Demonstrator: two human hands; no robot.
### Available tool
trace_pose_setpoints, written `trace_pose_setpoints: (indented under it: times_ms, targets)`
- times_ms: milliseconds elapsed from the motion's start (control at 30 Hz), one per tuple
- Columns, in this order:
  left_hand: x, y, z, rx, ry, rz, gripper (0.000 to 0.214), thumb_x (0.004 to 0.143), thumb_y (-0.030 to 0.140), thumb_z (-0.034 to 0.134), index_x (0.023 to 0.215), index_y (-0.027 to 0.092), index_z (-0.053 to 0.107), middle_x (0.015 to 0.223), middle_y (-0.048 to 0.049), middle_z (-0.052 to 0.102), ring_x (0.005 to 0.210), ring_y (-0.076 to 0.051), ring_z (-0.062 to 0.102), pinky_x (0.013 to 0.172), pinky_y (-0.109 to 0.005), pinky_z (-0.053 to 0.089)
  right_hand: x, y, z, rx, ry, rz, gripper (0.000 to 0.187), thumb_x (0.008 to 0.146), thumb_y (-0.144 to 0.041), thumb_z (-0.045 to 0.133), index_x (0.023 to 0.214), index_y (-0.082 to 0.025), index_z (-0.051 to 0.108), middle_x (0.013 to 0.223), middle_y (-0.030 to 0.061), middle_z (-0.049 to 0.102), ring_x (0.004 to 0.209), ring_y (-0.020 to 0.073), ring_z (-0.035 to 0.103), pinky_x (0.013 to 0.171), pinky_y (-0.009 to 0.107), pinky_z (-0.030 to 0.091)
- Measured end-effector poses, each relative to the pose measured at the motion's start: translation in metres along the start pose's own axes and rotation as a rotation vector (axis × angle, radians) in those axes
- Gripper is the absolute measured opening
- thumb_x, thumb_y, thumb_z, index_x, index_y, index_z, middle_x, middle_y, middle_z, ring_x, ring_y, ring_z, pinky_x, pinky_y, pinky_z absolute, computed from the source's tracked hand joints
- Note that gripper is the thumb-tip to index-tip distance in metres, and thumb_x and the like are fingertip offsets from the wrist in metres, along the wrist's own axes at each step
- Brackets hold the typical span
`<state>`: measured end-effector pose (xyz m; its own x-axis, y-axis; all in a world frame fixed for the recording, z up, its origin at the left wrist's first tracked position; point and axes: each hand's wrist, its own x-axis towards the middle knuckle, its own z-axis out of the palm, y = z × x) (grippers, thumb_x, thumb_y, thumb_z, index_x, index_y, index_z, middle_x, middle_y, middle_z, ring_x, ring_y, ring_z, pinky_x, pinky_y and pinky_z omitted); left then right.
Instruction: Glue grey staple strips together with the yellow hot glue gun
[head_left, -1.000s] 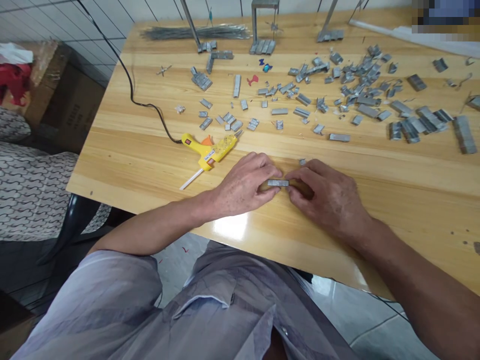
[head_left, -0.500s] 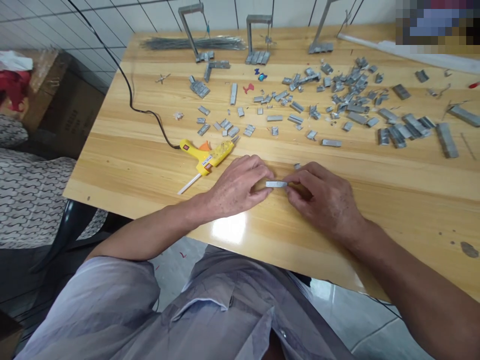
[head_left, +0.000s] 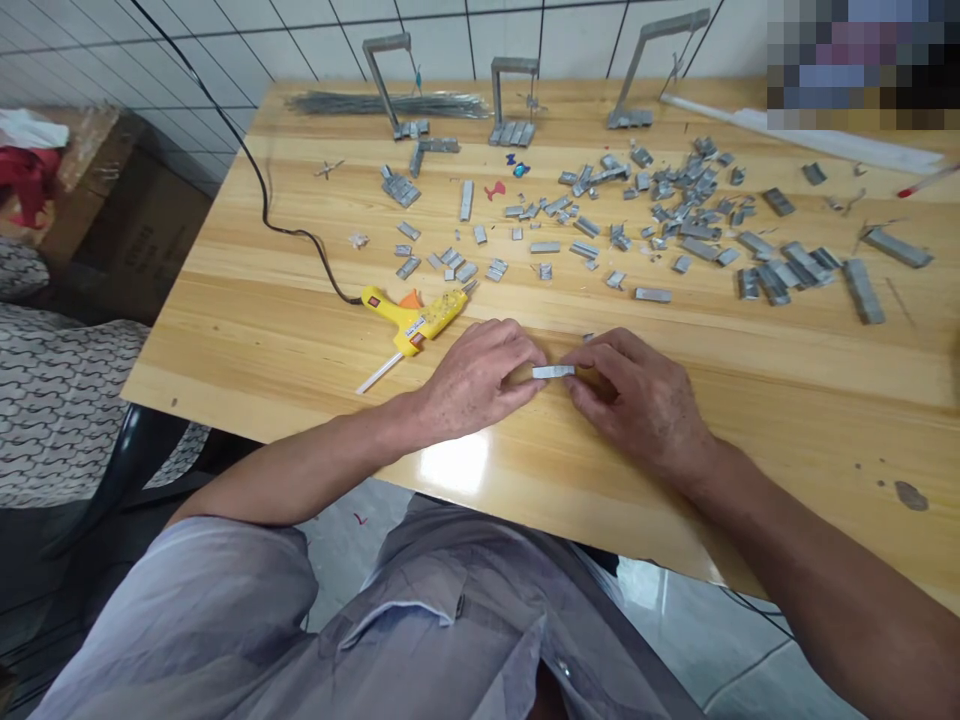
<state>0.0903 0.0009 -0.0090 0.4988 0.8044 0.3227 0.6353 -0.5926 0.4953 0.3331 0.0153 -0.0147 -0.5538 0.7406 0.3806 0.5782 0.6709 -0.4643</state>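
A short grey metal strip that looks like a strip of staples (head_left: 553,372) is held level just above or on the table's near part. My left hand (head_left: 480,378) pinches its left end between thumb and fingers. At the other end, my right hand (head_left: 641,395) grips it the same way; the fingertips cover both ends. A small grey piece (head_left: 589,337) lies right behind my right fingers. To the left of my left hand rests a yellow hot glue gun (head_left: 416,318) with a glue stick in its back, its nozzle pointing away to the right.
Many grey staple pieces (head_left: 697,190) lie scattered over the wooden table (head_left: 262,330). Along the back stand three bent grey frames (head_left: 514,66) near a bundle of thin wires (head_left: 322,103). A black cord (head_left: 264,190) runs from the glue gun. White sticks (head_left: 817,138) lie at back right.
The camera view has shifted slightly, so the table's contents sit a little lower. Both hands keep hold of the strip, and the right fingers have moved slightly in toward the left.
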Motion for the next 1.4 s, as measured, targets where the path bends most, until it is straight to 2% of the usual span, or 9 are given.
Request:
trace_pose_setpoints:
  times_ms: [167, 500, 600, 733, 967, 1067, 1167, 1267, 1400]
  targets:
    - [0.0, 0.0, 0.0, 0.009, -0.016, -0.025, 0.021, 0.099, 0.034, 0.07, 0.113, 0.019, 0.066, 0.107, -0.008, 0.073, 0.101, -0.022, 0.067, 0.09, -0.037, 0.052, 0.0, 0.0, -0.002, -0.02, -0.013, 0.036, 0.014, 0.097, -0.023, 0.063, 0.106, -0.023, 0.073, 0.098, 0.0069, 0.074, 0.083, 0.0194, 0.071, 0.069, 0.031, 0.053]
    - [0.001, 0.0, 0.0, -0.051, -0.001, -0.005, 0.01, 0.102, 0.028, 0.066, 0.104, 0.019, 0.07, 0.096, -0.006, 0.071, 0.091, -0.019, 0.065, 0.085, -0.034, 0.05, 0.001, 0.0, -0.002, 0.004, 0.029, -0.059, 0.012, 0.097, -0.02, 0.063, 0.105, -0.02, 0.072, 0.095, 0.0071, 0.073, 0.08, 0.0181, 0.069, 0.066, 0.029, 0.052]
    - [0.002, 0.0, 0.002, -0.059, 0.017, 0.027, 0.01, 0.102, 0.028, 0.066, 0.103, 0.019, 0.07, 0.095, -0.0054, 0.071, 0.088, -0.018, 0.065, 0.083, -0.033, 0.05, 0.001, 0.0, 0.0, -0.001, 0.013, -0.041, 0.012, 0.098, -0.022, 0.063, 0.105, -0.021, 0.072, 0.096, 0.0072, 0.074, 0.083, 0.0188, 0.07, 0.069, 0.03, 0.053]
    - [0.001, 0.001, 0.003, -0.042, -0.024, 0.011, 0.012, 0.103, 0.03, 0.065, 0.1, 0.019, 0.068, 0.097, -0.0057, 0.072, 0.092, -0.019, 0.065, 0.086, -0.034, 0.05, 0.0, -0.002, 0.002, -0.013, -0.012, -0.014, 0.011, 0.096, -0.024, 0.063, 0.103, -0.022, 0.072, 0.097, 0.007, 0.074, 0.085, 0.0196, 0.071, 0.069, 0.03, 0.052]
    - [-0.002, -0.001, 0.004, 0.001, -0.029, -0.034, 0.032, 0.1, 0.039, 0.07, 0.125, 0.019, 0.065, 0.113, -0.0101, 0.071, 0.105, -0.024, 0.066, 0.095, -0.04, 0.052, 0.0, 0.001, 0.001, -0.056, 0.016, 0.042, 0.014, 0.096, -0.024, 0.063, 0.105, -0.023, 0.073, 0.096, 0.0067, 0.073, 0.08, 0.019, 0.069, 0.067, 0.031, 0.052]
    - [-0.002, -0.002, 0.005, 0.02, -0.015, -0.051, 0.026, 0.101, 0.036, 0.067, 0.12, 0.018, 0.066, 0.11, -0.0098, 0.072, 0.102, -0.024, 0.065, 0.093, -0.039, 0.051, 0.0, 0.006, 0.0, -0.099, 0.009, 0.065, 0.013, 0.097, -0.025, 0.063, 0.103, -0.022, 0.074, 0.096, 0.0075, 0.073, 0.083, 0.021, 0.07, 0.069, 0.032, 0.053]
    - [0.0, -0.002, 0.003, 0.045, -0.015, -0.061, 0.012, 0.103, 0.027, 0.06, 0.107, 0.018, 0.067, 0.102, -0.008, 0.072, 0.095, -0.022, 0.064, 0.089, -0.038, 0.049, 0.0, 0.009, -0.001, -0.118, -0.004, 0.053, 0.017, 0.099, -0.026, 0.061, 0.106, -0.02, 0.075, 0.098, 0.0087, 0.074, 0.089, 0.023, 0.071, 0.072, 0.033, 0.053]
    - [0.002, -0.001, 0.001, 0.032, -0.021, -0.046, 0.016, 0.105, 0.02, 0.053, 0.098, 0.018, 0.066, 0.096, -0.0067, 0.071, 0.091, -0.02, 0.063, 0.087, -0.036, 0.048, 0.0, 0.011, -0.002, -0.095, -0.013, 0.054, 0.021, 0.098, -0.024, 0.06, 0.111, -0.02, 0.075, 0.1, 0.0094, 0.075, 0.089, 0.0227, 0.07, 0.072, 0.034, 0.053]
    - [0.003, -0.001, 0.0, 0.033, 0.001, -0.025, 0.022, 0.108, 0.023, 0.048, 0.099, 0.017, 0.068, 0.094, -0.0072, 0.072, 0.09, -0.02, 0.063, 0.086, -0.036, 0.048, -0.001, 0.01, -0.003, -0.076, 0.002, 0.083, 0.022, 0.096, -0.021, 0.059, 0.11, -0.021, 0.075, 0.098, 0.009, 0.074, 0.087, 0.0229, 0.07, 0.072, 0.035, 0.054]
